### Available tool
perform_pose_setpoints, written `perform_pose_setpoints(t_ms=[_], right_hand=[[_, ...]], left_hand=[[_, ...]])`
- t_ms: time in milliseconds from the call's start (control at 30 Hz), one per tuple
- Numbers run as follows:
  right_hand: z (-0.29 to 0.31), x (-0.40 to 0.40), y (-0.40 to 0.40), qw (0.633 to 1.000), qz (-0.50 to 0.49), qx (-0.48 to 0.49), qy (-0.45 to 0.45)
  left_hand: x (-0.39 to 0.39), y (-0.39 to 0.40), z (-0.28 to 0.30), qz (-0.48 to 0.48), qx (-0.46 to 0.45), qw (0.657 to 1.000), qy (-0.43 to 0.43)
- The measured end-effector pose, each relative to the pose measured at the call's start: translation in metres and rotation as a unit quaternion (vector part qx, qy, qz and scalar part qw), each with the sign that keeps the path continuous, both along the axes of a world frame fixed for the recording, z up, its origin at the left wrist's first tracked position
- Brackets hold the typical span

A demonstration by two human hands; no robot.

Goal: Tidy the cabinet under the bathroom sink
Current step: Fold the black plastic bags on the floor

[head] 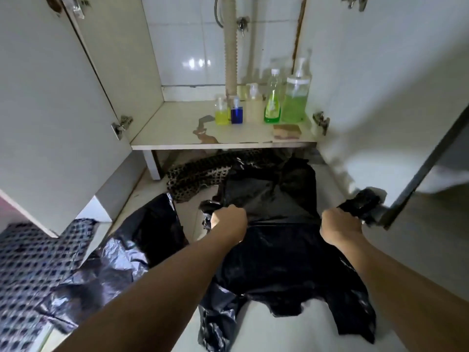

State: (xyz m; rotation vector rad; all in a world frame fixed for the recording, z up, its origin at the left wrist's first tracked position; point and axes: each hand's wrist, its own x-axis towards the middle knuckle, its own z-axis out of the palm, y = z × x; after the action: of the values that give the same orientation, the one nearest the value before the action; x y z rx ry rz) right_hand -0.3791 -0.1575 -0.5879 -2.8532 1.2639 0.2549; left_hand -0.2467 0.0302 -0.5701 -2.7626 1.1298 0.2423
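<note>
A large black plastic bag (274, 255) lies spread on the floor in front of the open cabinet. My left hand (228, 221) grips its left edge and my right hand (340, 224) grips its right edge, both fists closed on bunched plastic. On the cabinet shelf (175, 130) stands a row of bottles at the right: a yellow one (221, 111), a small blue one (236, 111), a pale one (254, 104), a green squeeze bottle (272, 100) and a big green pump bottle (295, 94). A sponge (287, 131) lies in front of them.
A second black bag (121, 257) lies crumpled at the left beside a checkered cloth (28, 265). A dotted dark mat (200, 174) sticks out under the shelf. Both cabinet doors (48, 110) stand open; a drain hose (231, 44) runs down the back.
</note>
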Motion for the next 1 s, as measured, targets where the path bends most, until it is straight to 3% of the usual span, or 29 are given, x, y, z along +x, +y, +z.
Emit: perform_pose_setpoints(t_ms=[300,500,667,767,867,1000], right_hand=[[-0.1,-0.038,0.022,0.979,-0.036,0.161,0.117],[-0.111,-0.05,0.026,0.959,-0.063,0.225,0.163],[-0.095,-0.047,0.021,0.939,-0.092,0.27,0.193],[-0.073,-0.027,0.019,0.94,-0.082,0.275,0.184],[-0.043,0.01,0.022,0.971,-0.023,0.217,0.093],[-0.001,0.069,0.049,0.973,0.059,0.218,-0.047]], left_hand=[[-0.03,0.028,-0.124,0.118,0.033,0.967,0.222],[-0.042,0.037,-0.131,0.236,-0.003,0.881,0.41],[-0.045,0.034,-0.123,0.271,-0.002,0.852,0.447],[-0.037,0.026,-0.102,0.225,0.023,0.869,0.441],[-0.013,0.013,-0.056,0.143,0.041,0.886,0.438],[0.041,0.011,0.028,0.068,-0.021,0.95,0.305]])
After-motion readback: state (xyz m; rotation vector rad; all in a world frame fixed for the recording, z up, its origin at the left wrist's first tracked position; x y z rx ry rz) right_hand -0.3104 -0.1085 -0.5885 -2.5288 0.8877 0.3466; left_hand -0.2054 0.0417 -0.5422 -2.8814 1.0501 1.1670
